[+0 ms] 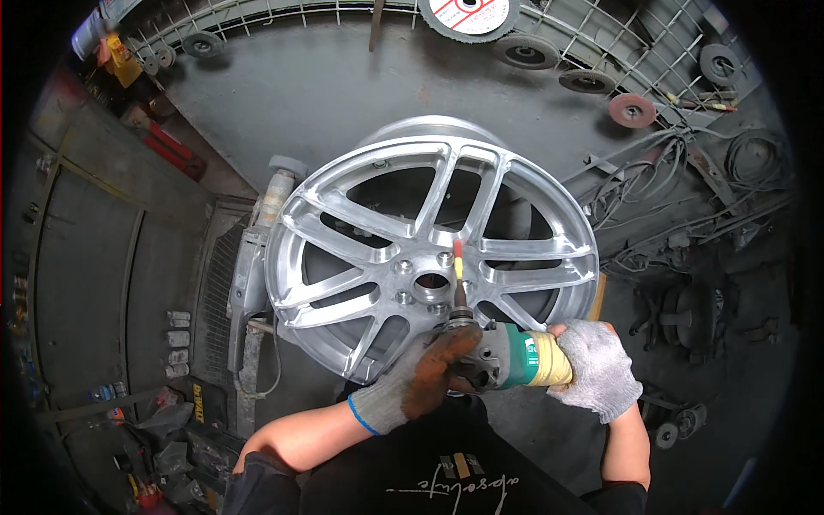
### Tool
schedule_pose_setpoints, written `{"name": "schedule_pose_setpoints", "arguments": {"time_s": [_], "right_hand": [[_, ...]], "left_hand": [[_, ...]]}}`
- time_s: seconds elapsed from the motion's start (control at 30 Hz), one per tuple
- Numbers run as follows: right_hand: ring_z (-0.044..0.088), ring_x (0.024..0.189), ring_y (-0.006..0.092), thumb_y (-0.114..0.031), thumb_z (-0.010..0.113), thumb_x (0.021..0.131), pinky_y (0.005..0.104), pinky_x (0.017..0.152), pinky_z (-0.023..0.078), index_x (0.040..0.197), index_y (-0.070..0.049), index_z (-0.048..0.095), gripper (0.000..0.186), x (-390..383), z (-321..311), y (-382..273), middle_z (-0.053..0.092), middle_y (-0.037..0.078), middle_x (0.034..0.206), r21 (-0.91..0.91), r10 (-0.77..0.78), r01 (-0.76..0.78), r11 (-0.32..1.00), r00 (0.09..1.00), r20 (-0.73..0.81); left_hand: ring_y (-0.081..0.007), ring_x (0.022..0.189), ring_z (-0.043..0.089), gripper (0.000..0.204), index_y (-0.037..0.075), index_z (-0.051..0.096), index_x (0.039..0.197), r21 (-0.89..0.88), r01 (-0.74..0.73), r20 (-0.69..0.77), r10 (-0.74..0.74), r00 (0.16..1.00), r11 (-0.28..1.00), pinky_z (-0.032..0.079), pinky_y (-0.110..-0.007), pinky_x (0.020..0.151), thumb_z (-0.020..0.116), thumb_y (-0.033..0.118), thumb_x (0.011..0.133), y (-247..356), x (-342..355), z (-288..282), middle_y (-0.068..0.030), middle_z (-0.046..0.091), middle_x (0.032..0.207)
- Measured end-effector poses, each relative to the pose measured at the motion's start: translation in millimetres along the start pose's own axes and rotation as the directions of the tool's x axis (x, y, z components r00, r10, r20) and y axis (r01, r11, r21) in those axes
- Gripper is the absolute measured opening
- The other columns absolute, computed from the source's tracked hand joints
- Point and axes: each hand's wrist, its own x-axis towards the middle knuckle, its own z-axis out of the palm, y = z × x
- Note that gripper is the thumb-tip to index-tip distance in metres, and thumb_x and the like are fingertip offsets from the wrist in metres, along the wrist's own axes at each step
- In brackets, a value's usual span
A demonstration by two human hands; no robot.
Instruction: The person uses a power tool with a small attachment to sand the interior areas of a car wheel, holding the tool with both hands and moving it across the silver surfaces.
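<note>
A silver alloy car wheel rim point(525, 249) with paired spokes lies in front of me, with its hub facing up. My gloved left hand point(425, 373) wraps around the metal head of a green power grinder point(518, 354). My gloved right hand point(598, 369) is closed on the grinder's rear body, beside a band of yellow wrapping. A slim red-and-yellow tipped bit point(458, 266) sticks out of the grinder's head, away from me. It lies over the rim's hub beside the centre hole; whether it touches the metal I cannot tell.
A second, grey grinder point(251, 270) rests left of the rim, its cord hanging down. Abrasive discs point(526, 52) hang along a wire rack point(343, 10) at the far edge. Coiled cables point(755, 159) hang at the right. Bags and tools crowd the lower left.
</note>
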Motion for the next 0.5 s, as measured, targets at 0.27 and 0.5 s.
{"name": "schedule_pose_setpoints", "arguments": {"time_s": [0.27,0.5], "right_hand": [[0.067,0.096,0.0313,-0.029,0.086,0.05,0.0433,0.09,0.05,0.119,-0.009,0.066,0.075,6,-2,-3,0.068,0.01,0.105,0.028,0.01,-0.011,1.0,0.999,0.031],[0.067,0.097,0.0317,-0.028,0.086,0.05,0.0433,0.09,0.05,0.121,-0.008,0.066,0.077,4,1,-1,0.068,0.011,0.105,0.009,-0.004,0.004,1.0,1.0,0.024]], "left_hand": [[-0.0216,0.103,0.068,0.055,0.005,0.049,0.138,0.013,0.001,-0.002,-0.001,1.0,1.0,0.061,-0.038,0.079,0.057,0.045,0.101,4,-2,-9,-0.0111,0.062,0.12],[-0.0242,0.112,0.066,0.06,0.005,0.045,0.145,0.006,0.017,0.055,-0.017,0.998,1.0,0.061,-0.04,0.085,0.057,0.044,0.101,1,0,-16,-0.0119,0.058,0.13]]}}
